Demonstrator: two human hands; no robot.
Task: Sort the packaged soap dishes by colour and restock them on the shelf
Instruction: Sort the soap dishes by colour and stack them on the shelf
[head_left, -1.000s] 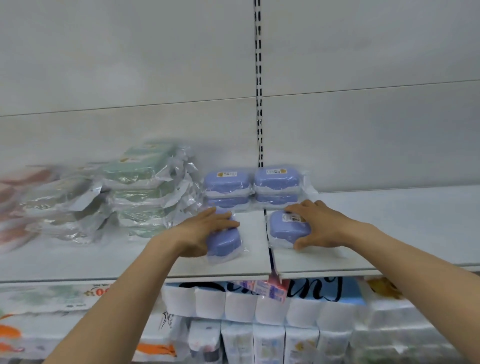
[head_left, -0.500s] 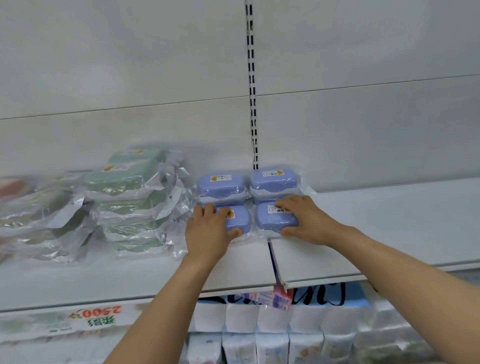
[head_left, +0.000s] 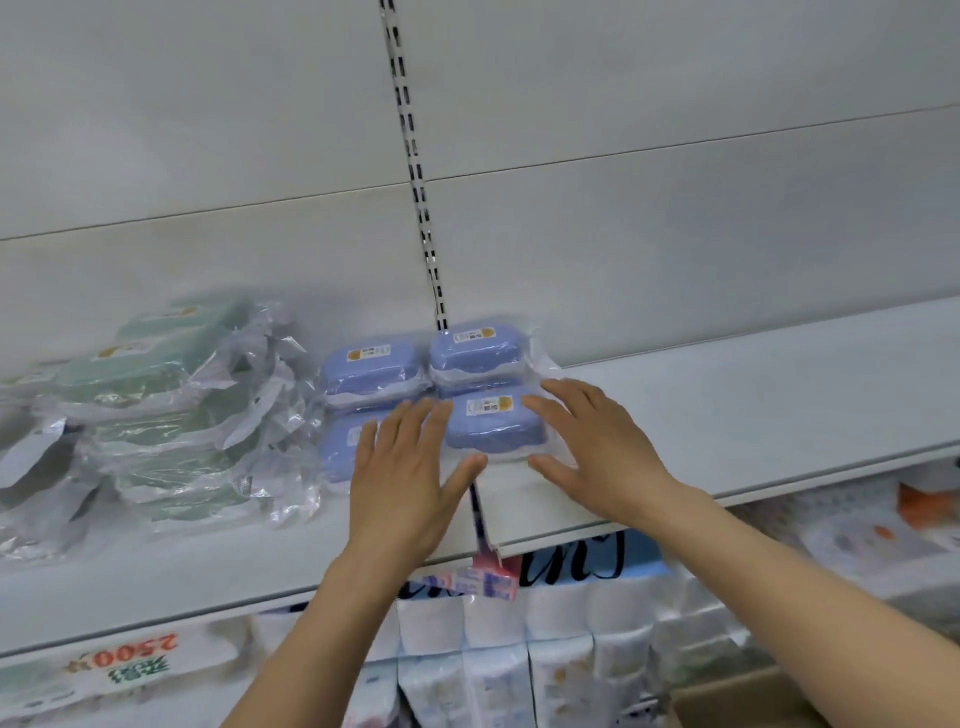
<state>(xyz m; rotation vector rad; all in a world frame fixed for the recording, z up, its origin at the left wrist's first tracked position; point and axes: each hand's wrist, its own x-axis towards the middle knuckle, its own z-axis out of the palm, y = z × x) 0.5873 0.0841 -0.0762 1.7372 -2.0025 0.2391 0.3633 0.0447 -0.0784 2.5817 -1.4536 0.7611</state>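
Pale grey shop shelf (head_left: 727, 405): both hands, left hand (head_left: 402, 478) and right hand (head_left: 597, 447), flat and unclenched, holding nothing. I'd nudge the plastic-wrapped blue soap dishes (head_left: 493, 423) flush, gently.

Glossy crinkled plastic wraps the matt blue soap dishes (head_left: 493, 423); shelf (head_left: 753, 395) smooth, matt.

Wrapped toilet-paper rolls (head_left: 498, 618) on the lower tier (a red tag (head_left: 488, 574) above them)
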